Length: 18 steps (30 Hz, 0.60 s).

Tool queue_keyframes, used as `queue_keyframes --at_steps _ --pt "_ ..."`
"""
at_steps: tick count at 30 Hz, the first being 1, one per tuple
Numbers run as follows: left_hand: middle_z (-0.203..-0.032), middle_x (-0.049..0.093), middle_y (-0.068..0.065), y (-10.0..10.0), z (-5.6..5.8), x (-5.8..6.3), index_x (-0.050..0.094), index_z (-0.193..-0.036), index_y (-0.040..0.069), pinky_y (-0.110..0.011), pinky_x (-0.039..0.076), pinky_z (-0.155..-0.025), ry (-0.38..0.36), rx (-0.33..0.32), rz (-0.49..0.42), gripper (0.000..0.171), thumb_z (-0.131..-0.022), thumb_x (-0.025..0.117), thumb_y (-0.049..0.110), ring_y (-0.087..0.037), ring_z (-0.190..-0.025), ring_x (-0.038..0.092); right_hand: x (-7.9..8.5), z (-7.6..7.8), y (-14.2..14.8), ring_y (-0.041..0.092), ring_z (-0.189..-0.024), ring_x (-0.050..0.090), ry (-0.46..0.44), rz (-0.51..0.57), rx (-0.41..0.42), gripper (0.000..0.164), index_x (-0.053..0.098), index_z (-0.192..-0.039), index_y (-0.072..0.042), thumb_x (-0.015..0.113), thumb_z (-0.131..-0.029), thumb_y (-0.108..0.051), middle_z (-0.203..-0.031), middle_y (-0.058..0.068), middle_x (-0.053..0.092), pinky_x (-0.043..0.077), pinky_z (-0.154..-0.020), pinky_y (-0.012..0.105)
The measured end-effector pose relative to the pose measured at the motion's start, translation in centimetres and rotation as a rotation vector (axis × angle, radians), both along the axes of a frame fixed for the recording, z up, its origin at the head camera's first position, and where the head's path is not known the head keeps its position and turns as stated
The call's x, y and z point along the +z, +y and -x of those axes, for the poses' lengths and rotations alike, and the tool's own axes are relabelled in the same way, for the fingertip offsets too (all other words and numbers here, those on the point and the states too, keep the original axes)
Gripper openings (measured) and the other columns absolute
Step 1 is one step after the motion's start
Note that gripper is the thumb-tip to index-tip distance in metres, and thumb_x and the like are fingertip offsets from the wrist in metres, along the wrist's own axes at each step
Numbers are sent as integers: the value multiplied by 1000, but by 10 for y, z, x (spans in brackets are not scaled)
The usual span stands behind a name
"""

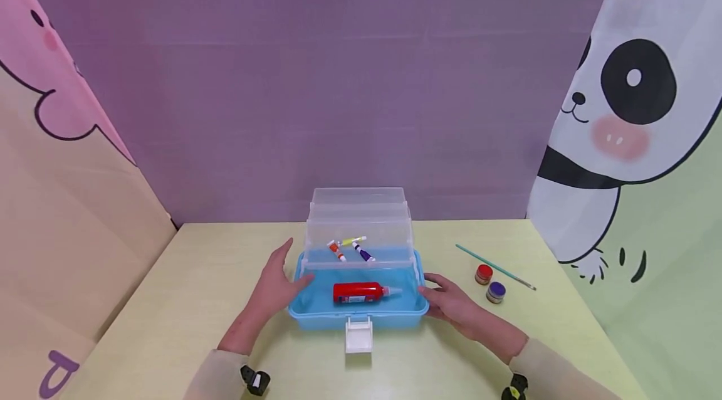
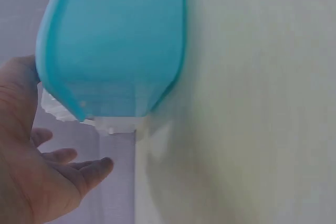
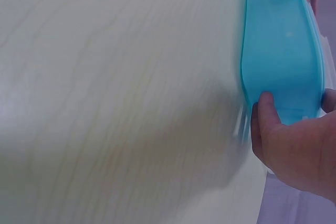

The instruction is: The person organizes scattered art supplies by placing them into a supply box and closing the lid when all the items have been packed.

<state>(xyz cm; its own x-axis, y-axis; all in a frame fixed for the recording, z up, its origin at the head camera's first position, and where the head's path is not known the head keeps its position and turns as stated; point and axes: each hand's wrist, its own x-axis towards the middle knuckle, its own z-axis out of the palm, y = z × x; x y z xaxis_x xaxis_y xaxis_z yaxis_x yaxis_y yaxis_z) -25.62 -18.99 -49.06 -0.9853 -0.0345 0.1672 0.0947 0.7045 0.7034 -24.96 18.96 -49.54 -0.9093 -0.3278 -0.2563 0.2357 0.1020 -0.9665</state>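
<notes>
A blue plastic storage box (image 1: 389, 323) stands on the table with its clear tiered trays (image 1: 359, 212) raised at the back and its white latch (image 1: 358, 336) hanging down in front. Inside lies a red squeeze bottle (image 1: 356, 293) with a pale nozzle. Orange (image 1: 337, 252), yellow (image 1: 353, 241) and purple (image 1: 363, 253) paint tubes show at the trays. My left hand (image 1: 276, 284) is at the box's left end, thumb at the rim, other fingers extended away from the wall. At the right end my right hand (image 1: 454, 307) grips the box, fingers against its outer wall, thumb at the rim.
Right of the box lie a teal paintbrush (image 1: 491, 263), a red paint jar (image 1: 483, 274) and a purple paint jar (image 1: 496, 292). The pale wooden table (image 1: 225, 256) meets a purple backdrop behind and printed cloth at both sides.
</notes>
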Motion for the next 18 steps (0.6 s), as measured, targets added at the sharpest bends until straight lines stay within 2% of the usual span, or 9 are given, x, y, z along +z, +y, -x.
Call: queue_keyframes --at_steps 6,14,18 --pt "-150 31 -25 2 -5 -9 22 -154 6 -55 49 -89 -89 22 -100 89 -87 73 35 -51 -125 43 0 -1 1 33 -102 64 -11 -5 4 68 32 -146 1 64 -95 -31 -124 24 54 50 -91 49" --pt "-145 40 -25 4 -7 -10 31 -151 9 -55 50 -87 -138 52 -229 73 -91 68 26 -48 -120 50 0 3 1 32 -103 64 -14 -10 0 71 32 -147 -1 65 -93 -34 -126 23 53 50 -91 48" --pt "-138 47 -25 4 -8 -15 35 -150 9 -53 50 -88 -164 55 -276 67 -93 65 25 -46 -119 50 -3 2 1 32 -103 64 -13 -11 5 70 32 -146 0 64 -94 -33 -126 24 53 50 -91 48"
